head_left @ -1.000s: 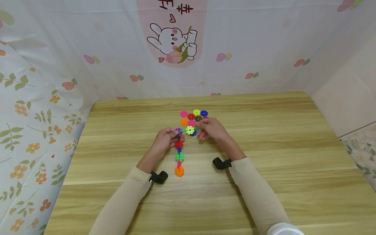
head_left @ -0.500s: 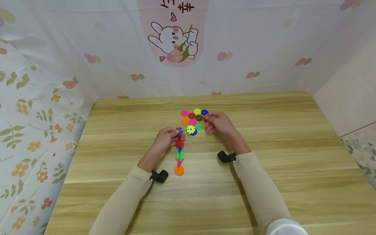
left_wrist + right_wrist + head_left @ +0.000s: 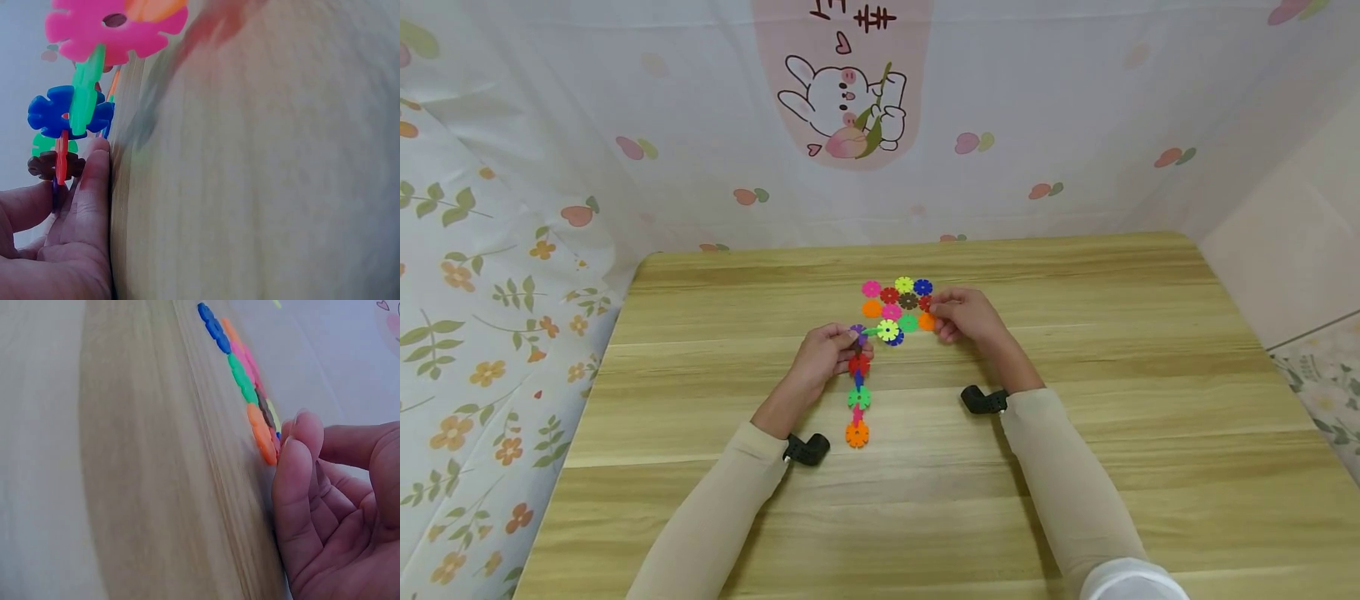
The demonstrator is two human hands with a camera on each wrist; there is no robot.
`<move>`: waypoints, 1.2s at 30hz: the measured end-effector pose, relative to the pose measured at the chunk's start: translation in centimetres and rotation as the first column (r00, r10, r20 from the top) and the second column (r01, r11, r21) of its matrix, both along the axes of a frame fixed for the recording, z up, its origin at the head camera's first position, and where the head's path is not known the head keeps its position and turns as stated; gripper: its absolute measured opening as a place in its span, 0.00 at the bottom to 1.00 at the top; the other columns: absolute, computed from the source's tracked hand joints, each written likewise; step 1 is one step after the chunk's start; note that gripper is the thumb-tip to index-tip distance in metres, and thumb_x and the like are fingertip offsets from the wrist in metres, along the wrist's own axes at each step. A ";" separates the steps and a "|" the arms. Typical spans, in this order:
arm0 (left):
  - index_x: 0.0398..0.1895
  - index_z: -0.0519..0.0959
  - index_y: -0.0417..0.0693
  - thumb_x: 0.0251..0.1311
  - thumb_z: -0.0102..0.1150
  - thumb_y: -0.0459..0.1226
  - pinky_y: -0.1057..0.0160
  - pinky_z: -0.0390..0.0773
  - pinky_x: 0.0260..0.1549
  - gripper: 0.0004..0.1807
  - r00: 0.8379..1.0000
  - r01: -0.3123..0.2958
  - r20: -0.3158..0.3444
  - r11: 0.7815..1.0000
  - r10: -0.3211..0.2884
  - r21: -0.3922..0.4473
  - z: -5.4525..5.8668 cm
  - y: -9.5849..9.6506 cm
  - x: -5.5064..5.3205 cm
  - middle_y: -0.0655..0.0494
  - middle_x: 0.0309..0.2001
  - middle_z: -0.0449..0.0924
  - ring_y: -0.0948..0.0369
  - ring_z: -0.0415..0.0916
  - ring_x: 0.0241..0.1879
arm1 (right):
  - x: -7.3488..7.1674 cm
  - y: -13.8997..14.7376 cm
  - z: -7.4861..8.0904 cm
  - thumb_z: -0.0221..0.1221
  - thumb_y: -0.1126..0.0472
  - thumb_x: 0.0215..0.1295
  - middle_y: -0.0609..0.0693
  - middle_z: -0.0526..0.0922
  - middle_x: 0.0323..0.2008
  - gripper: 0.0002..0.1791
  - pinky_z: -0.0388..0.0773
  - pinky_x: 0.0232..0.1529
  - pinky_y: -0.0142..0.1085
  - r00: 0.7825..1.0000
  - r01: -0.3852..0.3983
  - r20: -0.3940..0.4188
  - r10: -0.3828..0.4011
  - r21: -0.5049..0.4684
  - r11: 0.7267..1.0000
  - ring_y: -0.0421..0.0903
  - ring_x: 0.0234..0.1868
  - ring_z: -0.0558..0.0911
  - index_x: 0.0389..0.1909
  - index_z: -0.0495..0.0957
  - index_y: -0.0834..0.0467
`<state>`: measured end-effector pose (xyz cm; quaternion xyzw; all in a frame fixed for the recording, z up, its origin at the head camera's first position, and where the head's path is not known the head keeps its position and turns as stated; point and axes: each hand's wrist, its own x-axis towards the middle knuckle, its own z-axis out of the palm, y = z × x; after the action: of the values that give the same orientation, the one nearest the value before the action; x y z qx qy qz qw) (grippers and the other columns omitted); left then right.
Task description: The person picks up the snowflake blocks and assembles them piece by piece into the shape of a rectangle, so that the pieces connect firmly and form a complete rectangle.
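Observation:
My left hand (image 3: 823, 354) pinches a chain of interlocking flower discs at its purple disc (image 3: 858, 334). From there the chain runs toward me through a red disc (image 3: 860, 366) and a green disc (image 3: 859, 397) to an orange disc (image 3: 857, 434). A short branch reaches right to a yellow disc (image 3: 887, 330). In the left wrist view, a pink disc (image 3: 81, 28) and a blue disc (image 3: 51, 112) stand out beyond the fingers. My right hand (image 3: 967, 315) has thumb and fingertips together at the edge of a loose red disc (image 3: 925, 302); whether they grip it, I cannot tell.
Loose flower discs lie in a close cluster behind the chain, among them a brown disc (image 3: 908, 301), a pink disc (image 3: 871, 288) and a loose orange disc (image 3: 927, 322). The wooden table (image 3: 1112, 350) meets a patterned cloth (image 3: 1037, 100) at its back edge.
My right hand has moved right from the loose green disc to the red disc at the cluster's right side, uncovering the green and orange discs. The left hand keeps its hold on the chain.

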<state>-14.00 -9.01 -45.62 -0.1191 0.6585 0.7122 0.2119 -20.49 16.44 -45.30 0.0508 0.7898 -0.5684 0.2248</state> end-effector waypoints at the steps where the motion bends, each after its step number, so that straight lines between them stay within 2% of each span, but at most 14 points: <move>1: 0.46 0.73 0.33 0.75 0.43 0.36 0.64 0.84 0.38 0.13 1.000 0.000 0.001 1.000 0.000 0.001 0.0 0.0 0.0 0.39 0.44 0.84 0.59 0.84 0.36 | 0.0 0.0 0.0 0.56 0.60 0.71 0.51 0.79 0.22 0.14 0.81 0.23 0.32 1.000 -0.005 0.005 0.005 0.011 1.000 0.42 0.17 0.78 0.50 0.76 0.64; 8: 0.47 0.74 0.34 0.75 0.43 0.36 0.64 0.84 0.39 0.13 1.000 0.001 0.006 1.000 -0.001 0.000 -0.1 0.0 0.1 0.41 0.43 0.85 0.59 0.84 0.37 | 0.4 0.0 0.0 0.61 0.62 0.66 0.52 0.79 0.23 0.15 0.79 0.22 0.30 0.998 -0.052 0.022 0.050 0.070 0.996 0.41 0.18 0.76 0.48 0.73 0.66; 14: 0.46 0.74 0.35 0.75 0.44 0.36 0.63 0.84 0.41 0.12 1.000 -0.002 -0.001 1.000 0.002 -0.009 -0.2 0.1 0.1 0.42 0.42 0.85 0.57 0.84 0.39 | 0.6 -0.2 0.0 0.64 0.63 0.62 0.52 0.79 0.22 0.19 0.79 0.20 0.31 0.999 -0.047 0.017 0.045 0.134 0.990 0.41 0.16 0.76 0.50 0.71 0.65; 26: 0.47 0.74 0.34 0.75 0.43 0.35 0.63 0.84 0.38 0.12 1.000 -0.010 0.002 1.000 0.010 0.013 0.0 0.0 0.1 0.41 0.42 0.85 0.57 0.84 0.38 | 0.6 -0.5 0.4 0.63 0.66 0.63 0.52 0.79 0.21 0.15 0.77 0.18 0.29 0.995 -0.087 0.053 0.079 0.176 0.981 0.40 0.14 0.75 0.47 0.72 0.67; 36: 0.44 0.73 0.35 0.75 0.44 0.35 0.64 0.84 0.38 0.11 1.000 -0.011 0.005 1.000 0.011 0.021 0.0 0.0 0.0 0.41 0.42 0.85 0.57 0.84 0.38 | 1.0 -0.4 0.3 0.61 0.66 0.64 0.51 0.78 0.19 0.16 0.76 0.19 0.31 0.990 -0.135 -0.016 0.142 0.210 0.968 0.41 0.14 0.74 0.52 0.73 0.64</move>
<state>-13.98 -9.01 -45.67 -0.1220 0.6497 0.7200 0.2110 -19.48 16.04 -44.97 0.0102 0.8501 -0.4659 0.2451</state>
